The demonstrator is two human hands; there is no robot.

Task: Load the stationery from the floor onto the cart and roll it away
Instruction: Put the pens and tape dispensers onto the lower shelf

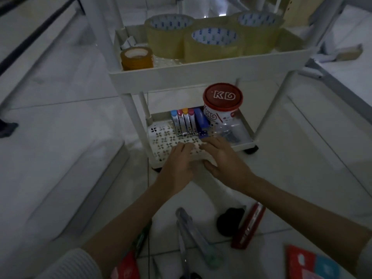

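A white two-tier cart (pixel 201 74) stands in front of me. Three big clear tape rolls (pixel 213 44) and a brown tape roll (pixel 136 57) fill its top tray. On the lower tray (pixel 246 135) are a red-lidded tub (pixel 222 101), a row of coloured staplers (pixel 185 122), a blue stapler (pixel 202 122) and a plastic bag of clips (pixel 229 133). My left hand (pixel 177 168) and my right hand (pixel 223 160) both grip a white patterned packet (pixel 167 140), resting at the lower tray's front edge.
On the floor near me lie a red stapler (pixel 248 226), a black round object (pixel 229 220), clear-handled scissors (pixel 189 234), a green pen (pixel 143 238) and red and blue card packs (pixel 308 262). A low white platform (pixel 60 168) is at left, metal table legs (pixel 330 77) at right.
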